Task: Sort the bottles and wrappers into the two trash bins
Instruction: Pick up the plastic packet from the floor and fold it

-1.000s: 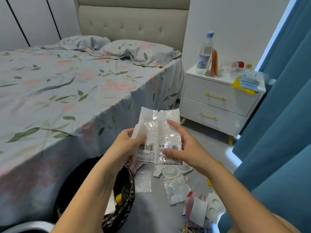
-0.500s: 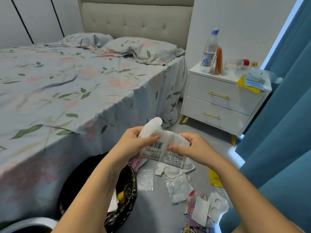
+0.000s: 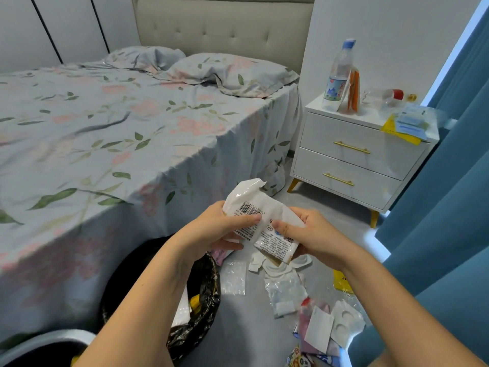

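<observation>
Over the littered floor, I see my left hand [image 3: 211, 229] and right hand [image 3: 312, 234] both gripping the crumpled white wrapper [image 3: 260, 215], the black-lined bin [image 3: 203, 295] at seven o'clock below it.

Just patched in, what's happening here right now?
A person is folding a white plastic wrapper with a barcode between both hands: the left hand and the right hand each grip it above the floor. The black-lined trash bin sits below the left arm, with some rubbish already inside. More clear and white wrappers lie scattered on the grey floor, and a blue-capped clear plastic bottle stands on the white nightstand.
</observation>
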The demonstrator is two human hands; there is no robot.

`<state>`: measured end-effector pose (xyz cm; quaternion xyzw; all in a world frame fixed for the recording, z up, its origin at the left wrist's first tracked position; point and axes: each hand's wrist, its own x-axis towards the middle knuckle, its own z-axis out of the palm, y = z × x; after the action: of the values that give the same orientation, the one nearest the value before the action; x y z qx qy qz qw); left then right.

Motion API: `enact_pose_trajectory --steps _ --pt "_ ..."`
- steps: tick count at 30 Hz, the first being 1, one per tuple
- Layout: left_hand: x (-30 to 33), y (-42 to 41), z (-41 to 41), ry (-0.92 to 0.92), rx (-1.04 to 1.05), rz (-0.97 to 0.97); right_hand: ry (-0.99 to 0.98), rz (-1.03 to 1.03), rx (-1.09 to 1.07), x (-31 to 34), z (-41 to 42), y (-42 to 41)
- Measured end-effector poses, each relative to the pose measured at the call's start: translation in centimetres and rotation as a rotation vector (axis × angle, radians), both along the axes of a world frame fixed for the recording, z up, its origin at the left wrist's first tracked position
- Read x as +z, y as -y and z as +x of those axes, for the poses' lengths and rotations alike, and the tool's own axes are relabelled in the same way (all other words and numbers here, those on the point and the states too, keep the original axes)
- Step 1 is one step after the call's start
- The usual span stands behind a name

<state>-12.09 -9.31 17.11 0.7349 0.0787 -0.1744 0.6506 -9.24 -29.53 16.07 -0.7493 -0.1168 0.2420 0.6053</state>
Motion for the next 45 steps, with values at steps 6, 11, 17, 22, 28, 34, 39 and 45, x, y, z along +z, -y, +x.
enact_pose_trajectory --steps 6,11,17,22,28,34,39,45 --pt "-0.1 -1.1 0.5 -0.029 0.135 -0.058 -0.052 0.016 -0.016 -0.9 -0.1 -1.5" --pt "-1.9 -5.8 0.9 -0.023 0.158 0.338 0.012 -0.289 0.115 -2.2 0.2 -1.4" --pt "-7.3 -11.7 0.4 -0.326 0.116 0.711 0.192 -0.497 0.141 -3.0 1.2 -0.6" --pt "-11.5 -14.0 -0.3 -0.549 0.065 0.890 0.361 -0.888 0.294 -4.5 1.3 -0.1" --pt "-14.3 -15.2 0.9 -0.615 0.001 1.051 0.320 -0.935 0.354 -5.5 1.8 0.3" --pt "-20.7 -16.1 -1.0 -0.569 0.012 1.280 0.312 -1.049 0.363 -6.8 2.4 1.8" --pt "-24.2 -16.3 -1.5 -0.564 -0.006 1.363 0.319 -1.071 0.357 -7.0 2.4 1.7" --pt "-25.2 -14.5 -1.2 -0.442 -0.250 1.730 0.317 -1.065 0.368 -7.1 2.5 1.5"
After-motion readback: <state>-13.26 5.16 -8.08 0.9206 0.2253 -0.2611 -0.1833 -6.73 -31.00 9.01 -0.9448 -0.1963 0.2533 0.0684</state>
